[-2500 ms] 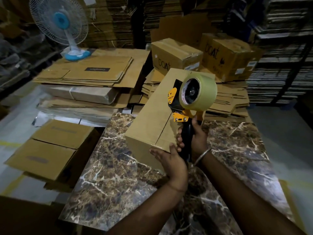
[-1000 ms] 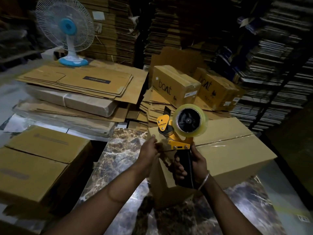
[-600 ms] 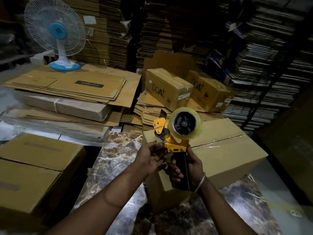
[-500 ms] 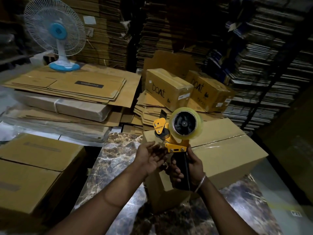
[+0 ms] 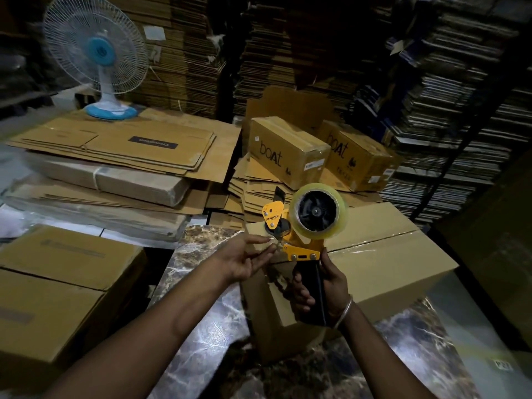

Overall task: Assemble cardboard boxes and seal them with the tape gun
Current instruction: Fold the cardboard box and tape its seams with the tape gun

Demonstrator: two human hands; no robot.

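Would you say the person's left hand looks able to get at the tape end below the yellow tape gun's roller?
Probably yes: the left hand is open, its fingertips already at the front of the yellow tape gun, nothing between. The right hand grips its black handle above the brown cardboard box.

light: dim, with glare patches on the glossy desk top
desk [image 5: 201, 286]: brown marble-patterned slab with white veins
floor [image 5: 489, 318]: pale and smooth past the desk's right edge, carrying a small printed mark
back wall: hidden behind tall stacks of flattened cardboard [image 5: 184, 53] rising out of view
right side: dark rack [image 5: 460, 116] packed with layered sheet bundles, crossed by a slanting black bar
fan [image 5: 96, 56]: white cage, blue hub and base, standing on flat cartons [image 5: 121, 145] beyond the desk's far left corner
left: closed brown carton [image 5: 57, 286] beside the desk's left edge
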